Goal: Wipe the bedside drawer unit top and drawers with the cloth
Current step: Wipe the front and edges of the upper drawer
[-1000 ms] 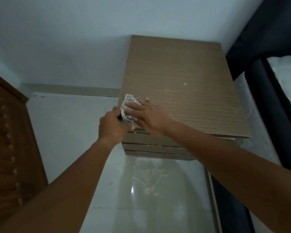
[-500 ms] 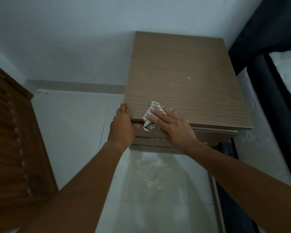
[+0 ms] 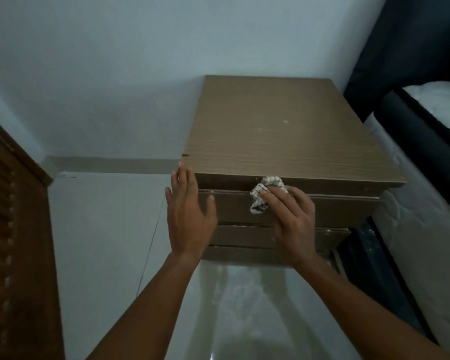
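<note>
A pale wall (image 3: pixel 102 74) is filling the upper part of the view, and a glossy light tiled floor (image 3: pixel 102 229) is spreading out below it, reflecting the arms. A dark bed frame with a white mattress (image 3: pixel 437 105) is running along the right edge, and a brown louvred door (image 3: pixel 8 229) is standing at the left edge. Between them, the bedside drawer unit (image 3: pixel 283 131) is sitting against the wall, just beside the bed, its wood-grain top showing a small pale spot near the middle. Three drawer fronts are stacking below the top's front edge; the top drawer (image 3: pixel 234 206) is lying directly under that edge. The left hand (image 3: pixel 190 216) is resting open and flat, fingers straight and together, against the unit's front left corner, gripping nothing. The right hand (image 3: pixel 289 219) is pressing flat with its fingers spread over the cloth (image 3: pixel 264 193), pinning it against the top drawer front just below the top's edge rather than closing around it. The white checked cloth is bunching up, its crumpled end sticking out to the left of the fingertips and touching the front edge of the top.
</note>
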### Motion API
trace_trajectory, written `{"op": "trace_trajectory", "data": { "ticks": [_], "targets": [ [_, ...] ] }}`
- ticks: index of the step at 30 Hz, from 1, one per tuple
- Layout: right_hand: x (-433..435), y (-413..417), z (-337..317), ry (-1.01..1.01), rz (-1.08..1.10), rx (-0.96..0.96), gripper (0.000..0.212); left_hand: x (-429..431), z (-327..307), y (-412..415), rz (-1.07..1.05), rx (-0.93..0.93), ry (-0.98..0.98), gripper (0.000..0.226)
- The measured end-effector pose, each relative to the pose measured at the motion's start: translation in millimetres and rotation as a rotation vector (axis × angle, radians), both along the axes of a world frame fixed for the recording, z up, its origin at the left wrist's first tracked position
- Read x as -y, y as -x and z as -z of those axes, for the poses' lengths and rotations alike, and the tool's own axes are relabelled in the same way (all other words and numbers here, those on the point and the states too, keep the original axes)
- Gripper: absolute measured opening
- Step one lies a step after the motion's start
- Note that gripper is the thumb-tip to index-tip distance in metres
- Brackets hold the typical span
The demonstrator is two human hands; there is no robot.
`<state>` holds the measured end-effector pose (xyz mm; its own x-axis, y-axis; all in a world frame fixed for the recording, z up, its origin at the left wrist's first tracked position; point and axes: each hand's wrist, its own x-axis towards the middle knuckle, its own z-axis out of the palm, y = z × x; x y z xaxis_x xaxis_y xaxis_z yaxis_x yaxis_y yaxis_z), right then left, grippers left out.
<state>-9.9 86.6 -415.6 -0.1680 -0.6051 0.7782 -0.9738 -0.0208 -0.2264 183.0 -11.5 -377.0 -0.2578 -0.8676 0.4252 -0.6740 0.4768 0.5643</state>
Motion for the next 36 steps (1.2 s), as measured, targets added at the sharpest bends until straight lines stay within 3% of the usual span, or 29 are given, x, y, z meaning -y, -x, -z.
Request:
{"op": "trace_trajectory", "data": {
  "ticks": [4,9,18,22,27,31,36],
  "targets": [
    [-4.5,8.7,37.7,0.009,0.104,0.072,0.048,-17.3,50.6,-0.5,0.020,-0.019,0.144,0.064],
    [8.7,-8.7,27.1,0.145,0.139,0.087,0.039,-6.0,61.8,3.0,-0.047,-0.148,0.147,0.051],
    [83.7,-71.7,16.9,-0.074,-0.190,-0.241,0.048,19.9,34.7,-17.1,0.039,0.000,0.261,0.026],
    [88.6,-83.5,21.9,-0.087,-0.102,-0.239,0.049,30.6,36.2,-24.2,0.102,0.011,0.294,0.026],
    [71.5,-43.7,25.3,-0.027,0.000,-0.379,0.045,27.6,51.7,-17.1,0.073,0.050,0.362,0.031],
    [66.9,-8.2,35.9,0.046,0.103,-0.489,0.043,19.5,66.1,9.0,0.060,0.146,0.530,0.027],
    [62.5,-2.9,37.7,0.083,0.172,-0.410,0.032,14.3,74.3,37.4,0.092,0.016,0.584,0.023]
  ]
}}
